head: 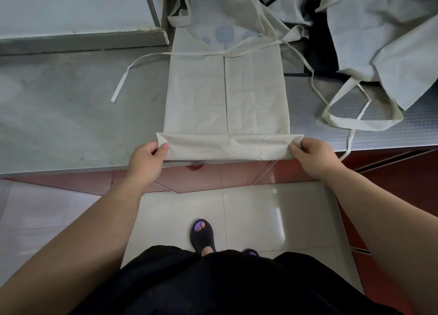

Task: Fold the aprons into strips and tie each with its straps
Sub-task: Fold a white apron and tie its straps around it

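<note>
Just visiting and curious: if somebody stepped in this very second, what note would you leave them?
Hands: left hand pinches the left end of the near fold, right hand the right end.
The apron lies flat on the steel table, sides folded inward, waist straps loose.
Done: first fold at the near end.
Left: fold on up into a strip, tie with the straps, then do the pile of aprons at the right.

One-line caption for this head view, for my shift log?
Left hand and right hand pinch the ends of the apron's folded hem on the steel counter; more aprons heaped to the right.
</note>
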Motion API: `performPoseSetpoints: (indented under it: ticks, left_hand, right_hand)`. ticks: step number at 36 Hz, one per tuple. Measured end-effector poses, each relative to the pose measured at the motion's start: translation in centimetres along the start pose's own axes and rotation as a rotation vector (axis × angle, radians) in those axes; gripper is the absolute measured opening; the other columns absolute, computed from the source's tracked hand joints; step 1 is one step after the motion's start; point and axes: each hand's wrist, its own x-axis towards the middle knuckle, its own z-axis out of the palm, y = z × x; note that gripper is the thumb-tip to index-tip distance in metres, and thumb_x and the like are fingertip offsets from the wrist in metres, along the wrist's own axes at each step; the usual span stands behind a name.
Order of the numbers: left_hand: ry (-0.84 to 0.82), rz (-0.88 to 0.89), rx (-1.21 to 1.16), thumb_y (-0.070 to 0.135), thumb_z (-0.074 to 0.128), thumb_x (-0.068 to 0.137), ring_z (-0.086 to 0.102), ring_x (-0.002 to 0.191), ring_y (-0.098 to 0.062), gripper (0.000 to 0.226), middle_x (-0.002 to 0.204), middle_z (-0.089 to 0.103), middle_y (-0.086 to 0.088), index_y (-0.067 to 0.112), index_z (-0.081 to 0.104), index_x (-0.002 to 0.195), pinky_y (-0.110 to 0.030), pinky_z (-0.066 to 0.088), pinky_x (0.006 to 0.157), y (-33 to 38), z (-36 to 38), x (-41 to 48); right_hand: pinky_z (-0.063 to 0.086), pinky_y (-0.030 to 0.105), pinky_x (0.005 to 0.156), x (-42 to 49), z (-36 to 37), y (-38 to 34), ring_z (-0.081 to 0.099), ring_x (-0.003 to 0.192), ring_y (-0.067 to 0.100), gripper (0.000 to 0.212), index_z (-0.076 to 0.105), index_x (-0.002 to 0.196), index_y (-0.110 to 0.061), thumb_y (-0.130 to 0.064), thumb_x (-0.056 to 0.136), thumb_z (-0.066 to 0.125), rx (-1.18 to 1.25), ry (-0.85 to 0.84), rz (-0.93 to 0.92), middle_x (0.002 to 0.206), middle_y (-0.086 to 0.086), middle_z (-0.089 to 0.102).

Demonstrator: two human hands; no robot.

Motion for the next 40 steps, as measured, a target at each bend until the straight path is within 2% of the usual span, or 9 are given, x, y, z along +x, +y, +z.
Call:
performPoseSetpoints:
  ticks: [5,12,16,20,23,26,30,36,40]
  left_hand:
    - [0.011,-0.004,0.244,0.030,0.050,0.095,0.028,0.056,-0.024,0.045,0.059,0.029,-0.004,0.012,0.031,0.058,-0.032,0.020,0.048,0.3,-0.1,0.6]
    - [0.132,0.061,0.324,0.027,0.060,0.089,0.049,0.084,-0.030,0.045,0.054,0.044,-0.008,0.011,0.044,0.050,-0.032,0.023,0.057,-0.5,0.3,0.7]
    - [0.239,0.113,0.349,0.020,0.068,0.083,0.045,0.111,-0.035,0.028,0.111,0.055,-0.023,0.001,0.061,0.103,-0.036,0.036,0.089,-0.5,0.9,0.5]
    - [0.067,0.637,0.489,0.001,0.051,0.078,0.056,0.106,-0.037,0.042,0.118,0.060,-0.014,0.012,0.064,0.116,-0.045,0.043,0.089,-0.1,1.5,0.5]
    - [-0.144,0.749,0.642,0.034,0.040,0.085,0.057,0.116,-0.032,0.046,0.126,0.059,-0.010,0.015,0.064,0.119,-0.048,0.039,0.097,0.5,1.7,0.3]
    - [-0.312,0.662,0.863,0.063,0.047,0.085,0.016,0.145,-0.021,0.078,0.156,0.020,0.000,0.021,0.028,0.147,-0.045,0.005,0.116,0.6,1.6,-0.1]
    - [-0.206,0.771,0.842,0.032,0.080,0.065,0.039,0.128,-0.029,0.080,0.140,0.044,-0.006,0.019,0.047,0.136,-0.044,0.028,0.107,0.4,0.9,0.1]
    - [-0.353,0.574,0.539,0.025,0.065,0.085,0.047,0.117,-0.016,0.039,0.125,0.054,0.005,0.024,0.061,0.124,-0.024,0.036,0.093,2.4,-0.5,2.5]
    - [-0.452,0.387,0.380,0.017,0.057,0.091,0.060,0.084,-0.013,0.020,0.093,0.066,0.005,0.022,0.068,0.107,-0.022,0.041,0.070,4.1,-2.2,5.0]
  right_hand:
    - [0.023,0.030,0.049,1.1,0.5,0.2,0.033,0.053,0.018,0.049,0.034,0.057,-0.011,-0.034,0.098,0.046,-0.189,0.010,0.072,0.057,0.004,0.037]
    - [0.036,0.031,0.061,1.8,1.2,-0.1,0.053,0.081,0.032,0.037,0.053,0.073,-0.005,-0.037,0.093,0.051,-0.353,0.083,0.110,0.084,0.014,0.056]
    - [0.033,0.041,0.095,1.2,1.8,-1.0,0.043,0.117,0.035,0.035,0.051,0.122,-0.013,-0.029,0.091,0.051,-0.493,0.223,-0.016,0.125,0.014,0.048]
    - [0.002,0.041,0.114,0.7,2.6,-2.2,0.022,0.136,0.024,0.048,0.041,0.140,-0.026,-0.030,0.093,0.034,-0.840,-0.032,-0.372,0.148,-0.002,0.033]
    - [-0.011,0.044,0.115,0.4,3.1,-2.3,0.014,0.141,0.022,0.073,0.024,0.148,-0.022,-0.051,0.085,0.049,-0.937,-0.147,-0.370,0.153,-0.002,0.021]
    - [-0.003,0.041,0.116,0.6,3.4,-2.0,0.023,0.138,0.025,0.080,0.023,0.146,-0.020,-0.056,0.082,0.054,-1.037,-0.133,-0.383,0.148,0.001,0.027]
    - [0.022,0.030,0.106,1.3,3.2,-2.1,0.047,0.119,0.026,0.038,0.050,0.127,-0.018,-0.038,0.094,0.042,-0.918,-0.032,-0.417,0.126,0.004,0.054]
    - [0.038,0.034,0.072,1.6,1.9,-4.5,0.049,0.091,0.032,0.019,0.052,0.104,-0.017,-0.023,0.092,0.039,-0.709,-0.069,-0.157,0.105,0.009,0.061]
    - [0.043,0.035,0.075,3.1,1.2,-5.4,0.049,0.087,0.030,0.010,0.051,0.093,-0.019,-0.020,0.091,0.041,-0.557,-0.092,-0.046,0.099,0.011,0.060]
